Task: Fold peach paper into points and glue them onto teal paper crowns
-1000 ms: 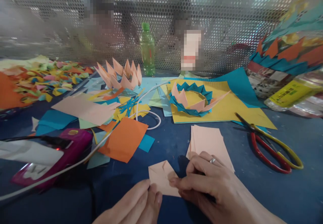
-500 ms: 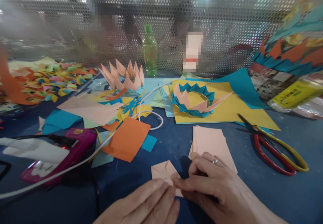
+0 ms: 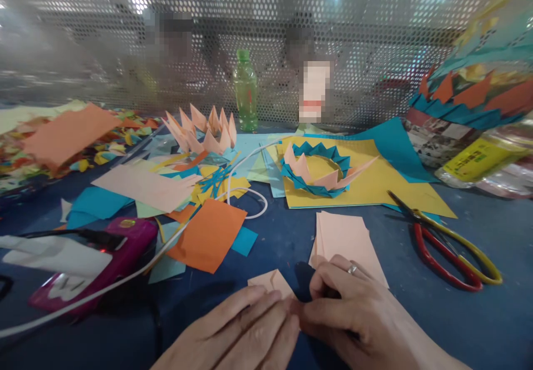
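1. Light came from overhead lamps beyond the perforated screen [image 3: 266,42]; I saw them flare as white spots along the top edge.
2. The tabletop [image 3: 478,331] was evenly and fairly brightly lit, and paper colours read vivid.
3. Shadows were soft: a dark patch lay just ahead of the right hand [image 3: 358,314], another beside the left hand [image 3: 245,331].
4. Both hands and the folded peach paper [image 3: 272,284] between them looked soft, out of focus at the bottom edge.
5. The wide lens bent and smeared the paper stack [image 3: 470,98] at far right.
6. The green bottle [image 3: 245,89] and scissors [image 3: 449,248] were fairly sharp; everything behind the screen was hazy.
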`<state>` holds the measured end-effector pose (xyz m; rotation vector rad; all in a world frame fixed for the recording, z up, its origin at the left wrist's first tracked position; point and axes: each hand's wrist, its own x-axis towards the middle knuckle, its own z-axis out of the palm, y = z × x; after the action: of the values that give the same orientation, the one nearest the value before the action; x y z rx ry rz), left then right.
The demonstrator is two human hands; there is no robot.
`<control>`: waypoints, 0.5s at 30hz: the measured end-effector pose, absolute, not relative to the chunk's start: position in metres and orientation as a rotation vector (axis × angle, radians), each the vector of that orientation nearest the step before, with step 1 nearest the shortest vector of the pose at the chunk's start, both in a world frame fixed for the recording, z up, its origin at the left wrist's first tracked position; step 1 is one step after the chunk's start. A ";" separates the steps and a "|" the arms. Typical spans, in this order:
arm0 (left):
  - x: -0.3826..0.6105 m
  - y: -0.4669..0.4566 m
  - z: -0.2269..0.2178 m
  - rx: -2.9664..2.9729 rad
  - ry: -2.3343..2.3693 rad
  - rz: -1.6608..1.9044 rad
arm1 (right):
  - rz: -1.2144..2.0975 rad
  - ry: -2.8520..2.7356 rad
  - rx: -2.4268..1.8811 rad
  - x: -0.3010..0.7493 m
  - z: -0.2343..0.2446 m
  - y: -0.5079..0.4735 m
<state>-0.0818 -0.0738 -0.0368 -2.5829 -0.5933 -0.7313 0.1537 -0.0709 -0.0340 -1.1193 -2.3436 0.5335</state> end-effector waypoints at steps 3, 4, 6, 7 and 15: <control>-0.075 -0.066 -0.022 -2.754 -0.562 -0.635 | 0.534 -2.355 -1.082 0.155 -0.037 -0.070; -0.074 -0.065 -0.019 -2.827 -0.587 -0.560 | 0.524 -2.350 -1.080 0.155 -0.037 -0.070; -0.074 -0.064 -0.017 -2.920 -0.651 -0.452 | 0.504 -2.344 -1.077 0.155 -0.036 -0.069; -0.075 -0.065 -0.018 -2.930 -0.677 -0.440 | 0.507 -2.356 -1.084 0.155 -0.034 -0.069; -0.080 -0.069 -0.041 -2.683 -0.759 -0.656 | 0.567 -2.382 -1.156 0.153 -0.026 -0.070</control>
<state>-0.0797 -0.0692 -0.0408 -2.6828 -0.7593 -0.6555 0.1529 -0.0702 -0.0260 -1.1563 -2.3823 0.5674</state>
